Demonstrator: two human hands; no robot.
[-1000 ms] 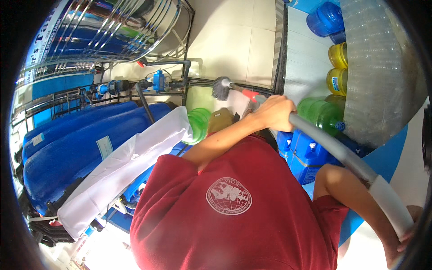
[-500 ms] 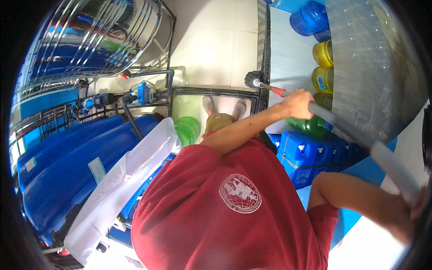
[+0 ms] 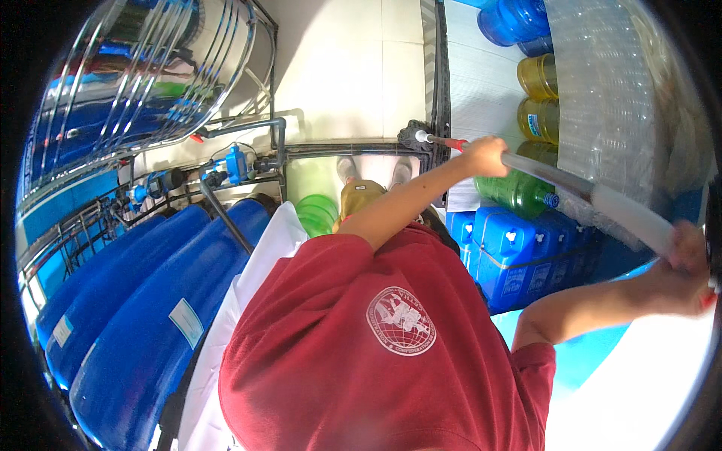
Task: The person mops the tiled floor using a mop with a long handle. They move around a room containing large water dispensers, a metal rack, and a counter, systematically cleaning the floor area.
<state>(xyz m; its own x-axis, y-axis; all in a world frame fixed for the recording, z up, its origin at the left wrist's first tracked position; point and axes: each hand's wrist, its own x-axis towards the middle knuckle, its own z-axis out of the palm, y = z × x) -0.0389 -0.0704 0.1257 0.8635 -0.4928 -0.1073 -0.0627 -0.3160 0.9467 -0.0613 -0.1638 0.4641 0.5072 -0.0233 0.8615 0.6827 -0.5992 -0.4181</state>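
Observation:
A long-handled mop (image 3: 556, 178) slants across the right side, its dark fringed head (image 3: 416, 136) by the black rack frame beyond my feet. Its handle has a red collar near the head and a pale grey upper length. My left hand (image 3: 487, 156) is wrapped round the handle a little above the red collar. Near the right rim, my right hand (image 3: 677, 263) grips the handle's upper end; its fingers are partly blurred. Just below the handle, beside my left hand, lies a green water bottle (image 3: 515, 192).
Blue jugs with white taps (image 3: 505, 248) stand at my right. Yellow bottles (image 3: 537, 120), blue bottles (image 3: 514, 20) and clear plastic packs (image 3: 602, 98) line the right. At left are large blue drums (image 3: 150, 323), pipes with a blue pump controller (image 3: 236, 164) and a wire rack (image 3: 143, 83).
My right hand has risen with the handle's upper end, so the handle lies flatter. The mop head has shifted slightly left. My view has turned a little.

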